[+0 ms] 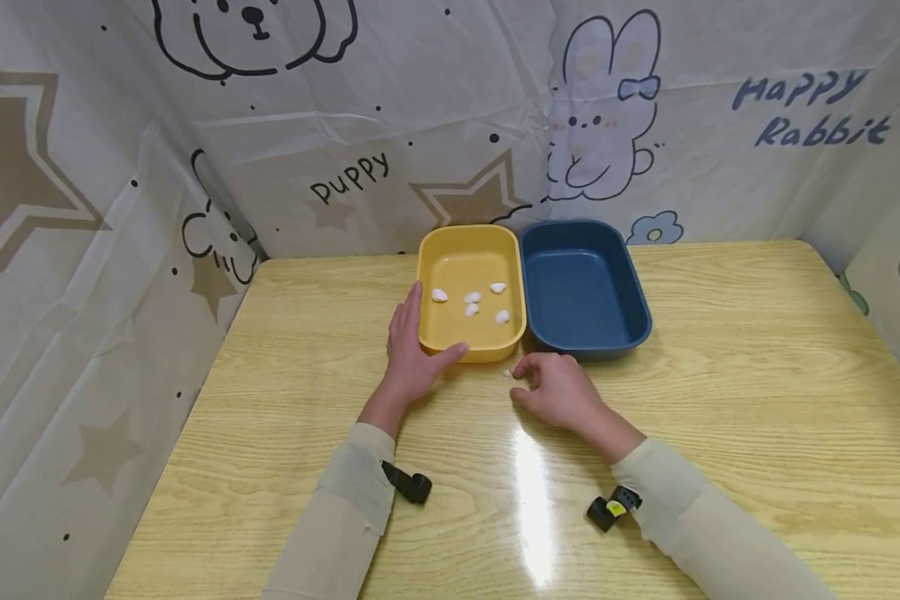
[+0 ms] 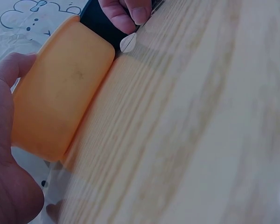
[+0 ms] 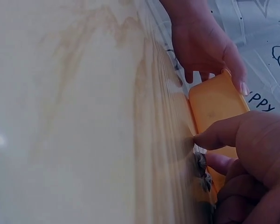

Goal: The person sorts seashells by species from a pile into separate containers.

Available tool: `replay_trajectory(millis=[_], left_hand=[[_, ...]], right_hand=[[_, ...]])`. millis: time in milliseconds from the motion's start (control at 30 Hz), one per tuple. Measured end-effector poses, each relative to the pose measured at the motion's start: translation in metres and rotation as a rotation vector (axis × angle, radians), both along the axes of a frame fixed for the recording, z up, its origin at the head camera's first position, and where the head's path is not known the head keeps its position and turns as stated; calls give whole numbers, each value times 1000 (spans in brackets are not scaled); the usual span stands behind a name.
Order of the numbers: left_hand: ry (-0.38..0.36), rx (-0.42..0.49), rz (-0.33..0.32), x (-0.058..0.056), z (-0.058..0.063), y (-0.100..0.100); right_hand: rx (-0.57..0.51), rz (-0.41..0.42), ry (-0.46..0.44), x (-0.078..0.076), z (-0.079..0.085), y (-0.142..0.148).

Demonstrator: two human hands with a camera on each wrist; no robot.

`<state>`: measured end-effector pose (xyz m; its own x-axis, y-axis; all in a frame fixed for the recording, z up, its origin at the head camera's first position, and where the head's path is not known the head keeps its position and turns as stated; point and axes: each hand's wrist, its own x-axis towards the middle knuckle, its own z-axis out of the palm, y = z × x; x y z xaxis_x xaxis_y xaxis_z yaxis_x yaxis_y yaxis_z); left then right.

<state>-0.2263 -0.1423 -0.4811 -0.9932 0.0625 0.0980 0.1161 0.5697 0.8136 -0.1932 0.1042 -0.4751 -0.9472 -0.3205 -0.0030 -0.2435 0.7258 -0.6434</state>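
Observation:
My left hand (image 1: 412, 354) rests against the near left corner of a yellow tray (image 1: 471, 353), its straight fingers along the side and the thumb on the front rim. Several white shells (image 1: 498, 287) lie spread inside that tray. On the wooden table just in front of it is one small white shell (image 2: 128, 43). My right hand (image 1: 561, 389) reaches down to this shell, with thumb and index finger a little apart and the fingertips right at it. In the right wrist view the right hand (image 3: 252, 163) partly covers the tray's front.
A blue tray (image 1: 587, 333) stands against the right side of the yellow one. Behind both rises a white cloth (image 1: 270, 167) printed with cartoon animals and stars. The wooden table (image 1: 307, 317) extends to either side, and light glares off its front.

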Motion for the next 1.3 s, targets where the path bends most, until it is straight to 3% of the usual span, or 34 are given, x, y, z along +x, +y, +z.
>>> replay_trajectory(millis=[200,367,967,1300], left_hand=[[2,0,-1,0,-1,-1],[12,3,-10,0,-1,-1],[16,-1,-6,-1,0,0],[18,-1,-11,-1,-2,-1]], right_hand=[[-46,56,7,3,-1,-4],[-61,18,31,-1,-1,-5],[-18,85,42,-7,-4,-8],[-3,149,-4,-10,-3,-9]])
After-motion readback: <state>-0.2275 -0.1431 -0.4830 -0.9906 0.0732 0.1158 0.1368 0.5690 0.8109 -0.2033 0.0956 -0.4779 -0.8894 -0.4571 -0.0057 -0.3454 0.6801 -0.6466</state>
